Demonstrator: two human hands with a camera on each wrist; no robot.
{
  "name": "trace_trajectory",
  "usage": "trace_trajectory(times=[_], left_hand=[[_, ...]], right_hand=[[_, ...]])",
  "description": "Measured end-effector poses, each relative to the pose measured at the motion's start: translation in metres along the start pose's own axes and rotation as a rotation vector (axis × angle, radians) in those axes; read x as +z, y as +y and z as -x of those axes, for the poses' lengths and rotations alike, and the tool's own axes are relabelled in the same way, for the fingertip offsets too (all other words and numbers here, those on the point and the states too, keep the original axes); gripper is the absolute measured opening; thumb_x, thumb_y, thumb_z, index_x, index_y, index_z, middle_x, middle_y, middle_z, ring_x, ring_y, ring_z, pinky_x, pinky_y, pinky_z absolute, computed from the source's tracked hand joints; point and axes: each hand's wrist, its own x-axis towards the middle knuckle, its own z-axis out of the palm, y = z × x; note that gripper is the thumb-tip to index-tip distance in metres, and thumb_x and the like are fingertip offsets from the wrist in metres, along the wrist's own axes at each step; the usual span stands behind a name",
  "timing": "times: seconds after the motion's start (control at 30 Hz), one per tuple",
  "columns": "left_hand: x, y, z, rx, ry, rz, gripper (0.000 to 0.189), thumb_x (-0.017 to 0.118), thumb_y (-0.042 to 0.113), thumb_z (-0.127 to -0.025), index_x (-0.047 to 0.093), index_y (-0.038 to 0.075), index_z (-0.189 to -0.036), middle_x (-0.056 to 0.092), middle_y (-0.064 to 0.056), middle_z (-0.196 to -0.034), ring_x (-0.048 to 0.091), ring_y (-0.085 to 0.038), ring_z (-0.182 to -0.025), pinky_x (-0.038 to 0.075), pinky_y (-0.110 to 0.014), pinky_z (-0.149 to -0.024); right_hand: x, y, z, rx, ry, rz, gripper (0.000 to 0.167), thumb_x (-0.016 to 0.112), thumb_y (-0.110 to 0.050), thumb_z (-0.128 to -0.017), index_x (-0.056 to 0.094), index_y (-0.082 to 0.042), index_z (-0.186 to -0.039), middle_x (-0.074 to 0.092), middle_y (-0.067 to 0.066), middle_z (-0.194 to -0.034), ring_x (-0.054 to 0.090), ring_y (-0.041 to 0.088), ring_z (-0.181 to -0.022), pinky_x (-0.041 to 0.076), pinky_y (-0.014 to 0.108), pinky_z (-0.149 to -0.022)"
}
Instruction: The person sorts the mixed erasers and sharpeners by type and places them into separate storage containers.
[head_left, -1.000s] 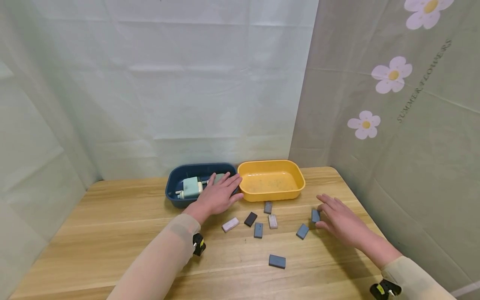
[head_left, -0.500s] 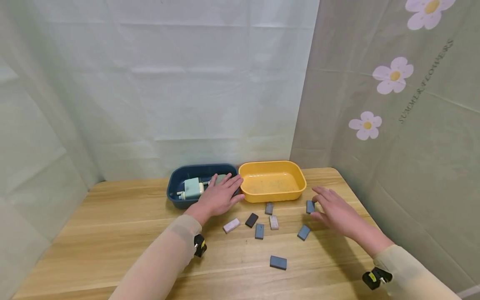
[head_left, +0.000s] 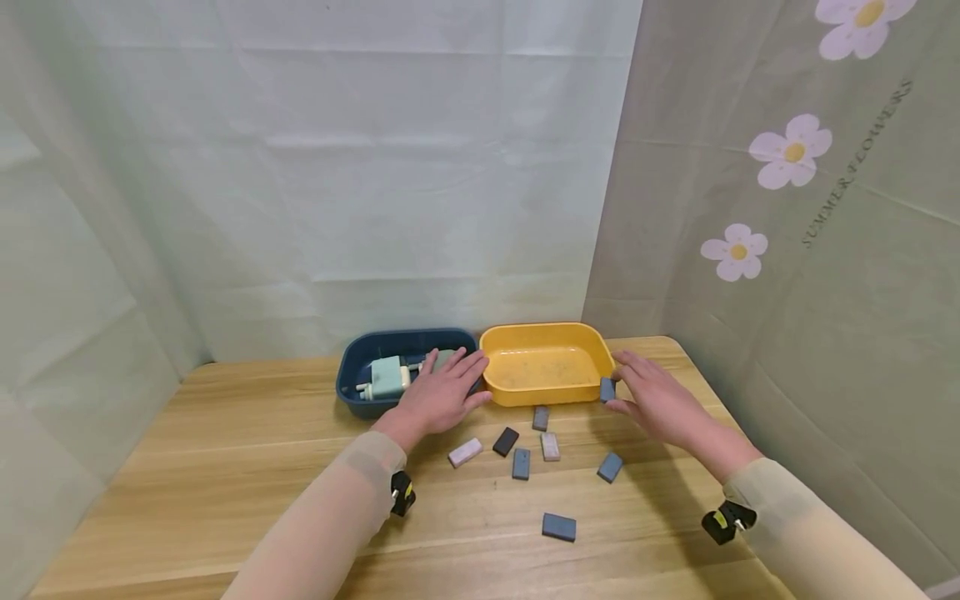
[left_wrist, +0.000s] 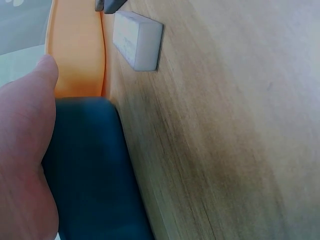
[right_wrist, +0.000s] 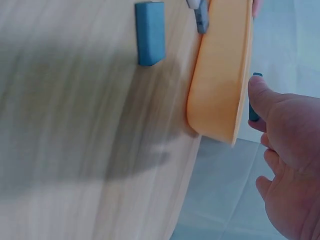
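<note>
While a blue block [head_left: 607,389] is pinched between the thumb and the fingers of the right hand [head_left: 660,404], it is held above the table [head_left: 247,475], near the right end of the yellow tray [head_left: 543,367]. The left hand [head_left: 438,398], its fingers straight and somewhat apart, is laid over the dark blue tray [head_left: 405,335]. Seven other blocks [head_left: 558,527] are scattered on the wood.

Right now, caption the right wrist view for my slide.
Right hand pinching a blue block near the yellow tray, another blue block lying on the wooden table.
</note>
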Motion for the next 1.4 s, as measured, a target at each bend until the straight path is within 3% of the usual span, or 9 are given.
trace_trajectory(times=[0.2,0.43,0.63,1.4], left_hand=[[0.000,0.002,0.000,-0.013,-0.004,-0.002,0.076,0.041,0.065,-0.115,0.029,0.023,-0.177,0.023,0.005,-0.183,0.016,-0.025,-0.170,0.005,-0.064,-0.135],[0.001,0.001,-0.001,-0.017,-0.012,-0.012,0.077,0.040,0.065,-0.115,0.028,0.023,-0.178,0.021,0.006,-0.183,0.015,-0.026,-0.170,0.006,-0.065,-0.135],[0.000,0.002,-0.001,-0.019,-0.009,-0.009,0.077,0.041,0.065,-0.115,0.029,0.023,-0.177,0.022,0.006,-0.183,0.015,-0.025,-0.170,0.006,-0.065,-0.134],[0.000,0.002,-0.001,-0.021,-0.005,-0.015,0.077,0.041,0.066,-0.114,0.029,0.022,-0.177,0.022,0.005,-0.183,0.015,-0.026,-0.170,0.007,-0.065,-0.134]], right_hand=[[0.001,0.001,-0.016,0.006,-0.009,-0.009,0.034,0.087,-0.019,-0.099,0.068,0.002,-0.116,0.055,0.033,-0.153,0.053,0.053,-0.143,0.042,0.068,-0.120],[0.001,0.006,-0.032,0.043,-0.053,-0.002,0.038,0.085,-0.020,-0.101,0.067,0.007,-0.122,0.054,0.034,-0.155,0.046,0.055,-0.149,0.037,0.067,-0.124],[0.000,0.011,-0.044,0.014,-0.034,0.013,0.037,0.085,-0.019,-0.101,0.068,0.008,-0.120,0.056,0.035,-0.152,0.047,0.056,-0.148,0.038,0.068,-0.123],[0.009,0.015,-0.069,0.124,-0.173,0.005,0.042,0.075,-0.020,-0.108,0.063,0.009,-0.137,0.047,0.035,-0.162,0.035,0.054,-0.157,0.029,0.067,-0.128]])
